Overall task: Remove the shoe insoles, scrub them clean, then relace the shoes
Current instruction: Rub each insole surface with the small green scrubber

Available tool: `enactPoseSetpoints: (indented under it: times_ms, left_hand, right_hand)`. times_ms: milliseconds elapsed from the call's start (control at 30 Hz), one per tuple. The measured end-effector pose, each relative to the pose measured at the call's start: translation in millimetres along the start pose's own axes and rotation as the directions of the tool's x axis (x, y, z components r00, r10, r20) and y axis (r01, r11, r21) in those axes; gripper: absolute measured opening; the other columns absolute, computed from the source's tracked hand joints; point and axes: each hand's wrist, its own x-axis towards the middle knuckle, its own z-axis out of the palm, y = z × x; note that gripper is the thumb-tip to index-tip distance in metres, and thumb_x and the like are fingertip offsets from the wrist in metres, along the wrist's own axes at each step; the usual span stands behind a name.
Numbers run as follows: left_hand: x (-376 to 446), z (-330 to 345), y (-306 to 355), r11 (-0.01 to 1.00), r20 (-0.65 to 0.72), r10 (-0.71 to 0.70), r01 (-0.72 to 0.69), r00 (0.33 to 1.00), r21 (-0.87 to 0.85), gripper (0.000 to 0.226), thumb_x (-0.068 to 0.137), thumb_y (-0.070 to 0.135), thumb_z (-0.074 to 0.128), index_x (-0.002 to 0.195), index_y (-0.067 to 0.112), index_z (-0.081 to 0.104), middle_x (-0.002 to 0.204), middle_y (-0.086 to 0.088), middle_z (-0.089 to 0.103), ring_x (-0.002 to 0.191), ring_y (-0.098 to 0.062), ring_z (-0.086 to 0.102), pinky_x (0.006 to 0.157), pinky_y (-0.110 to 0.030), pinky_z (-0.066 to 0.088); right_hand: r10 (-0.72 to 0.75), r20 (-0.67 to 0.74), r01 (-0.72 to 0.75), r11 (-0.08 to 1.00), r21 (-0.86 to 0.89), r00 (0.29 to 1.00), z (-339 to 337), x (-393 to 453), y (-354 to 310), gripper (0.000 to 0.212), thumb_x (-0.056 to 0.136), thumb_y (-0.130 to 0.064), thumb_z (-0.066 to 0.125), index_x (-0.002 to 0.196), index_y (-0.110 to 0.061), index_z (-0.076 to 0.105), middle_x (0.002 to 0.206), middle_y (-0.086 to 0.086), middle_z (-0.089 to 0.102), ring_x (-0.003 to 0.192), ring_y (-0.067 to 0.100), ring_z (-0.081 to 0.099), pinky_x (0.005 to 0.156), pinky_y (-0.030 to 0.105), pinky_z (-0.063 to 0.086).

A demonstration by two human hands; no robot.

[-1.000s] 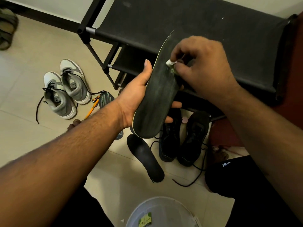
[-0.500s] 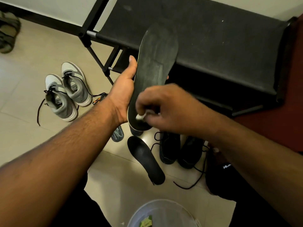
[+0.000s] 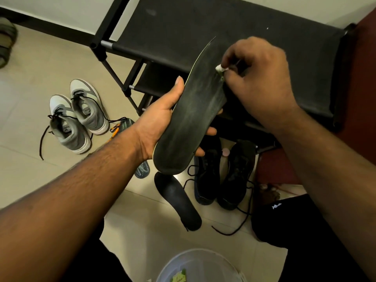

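My left hand (image 3: 160, 123) grips a long black insole (image 3: 191, 119) from below, its toe end pointing up and away. My right hand (image 3: 258, 78) pinches a small white brush (image 3: 220, 69) whose head touches the insole's upper right edge. A second black insole (image 3: 177, 202) lies on the floor tiles below. Right of it stands a pair of black shoes (image 3: 223, 176) with loose laces. A grey and white pair of shoes (image 3: 78, 117) with black laces sits on the floor at the left.
A black shoe rack (image 3: 203, 23) stands behind my hands. A patterned insole (image 3: 142, 169) and an orange tool (image 3: 115, 130) lie under my left forearm. A white tub (image 3: 199, 265) sits at the bottom edge. A sandal (image 3: 6, 41) lies far left.
My right hand moved the brush from the insole's heel end back up to its upper right edge. The left hand tilted the insole so its face turns more sideways.
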Motion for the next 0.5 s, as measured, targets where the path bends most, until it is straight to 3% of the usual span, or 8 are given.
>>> enactPoseSetpoints:
  times_ms: [67,233,367,500]
  left_hand:
    - [0.0,-0.7,1.5,1.0,-0.028,0.005,-0.006,1.0,-0.023,0.076,0.093,0.073,0.025,0.125,0.018,0.066,0.131,-0.013,0.063,0.1,-0.029,0.068,0.07,-0.05,0.058]
    - [-1.0,-5.0,8.5,0.989,-0.12,0.068,-0.082,0.99,-0.12,0.074,0.094,0.071,0.028,0.095,0.017,0.078,0.095,-0.008,0.073,0.084,-0.024,0.07,0.077,-0.041,0.058]
    - [-0.5,-10.7,14.5,0.973,-0.219,0.083,-0.126,0.972,-0.194,0.07,0.094,0.068,0.037,0.107,0.009,0.073,0.103,-0.013,0.073,0.088,-0.024,0.072,0.077,-0.036,0.061]
    - [0.2,-7.5,14.9,0.975,-0.242,0.084,-0.131,0.967,-0.181,0.073,0.092,0.07,0.035,0.119,0.009,0.066,0.118,-0.016,0.07,0.092,-0.03,0.071,0.081,-0.042,0.059]
  right_hand:
    - [-0.043,0.045,0.039,0.996,0.074,0.998,3.6,-4.5,-10.4,0.014,0.078,-0.012,0.057,0.083,-0.02,0.067,0.086,-0.004,0.065,0.082,0.012,0.06,0.075,0.041,0.052]
    - [-0.257,0.318,0.2,0.959,0.202,0.913,15.3,-29.7,-45.7,0.014,0.073,-0.004,0.063,0.08,-0.015,0.068,0.081,-0.002,0.065,0.074,0.015,0.061,0.067,0.04,0.053]
    - [-0.384,0.506,0.241,0.914,0.326,0.772,15.5,-42.7,-62.2,0.013,0.077,-0.006,0.069,0.084,-0.017,0.069,0.083,-0.003,0.066,0.073,0.007,0.058,0.068,0.031,0.052]
    - [-0.454,0.556,0.236,0.876,0.42,0.696,17.4,-48.4,-67.4,0.01,0.079,-0.005,0.068,0.083,-0.013,0.07,0.08,-0.002,0.065,0.068,0.002,0.05,0.067,0.023,0.045]
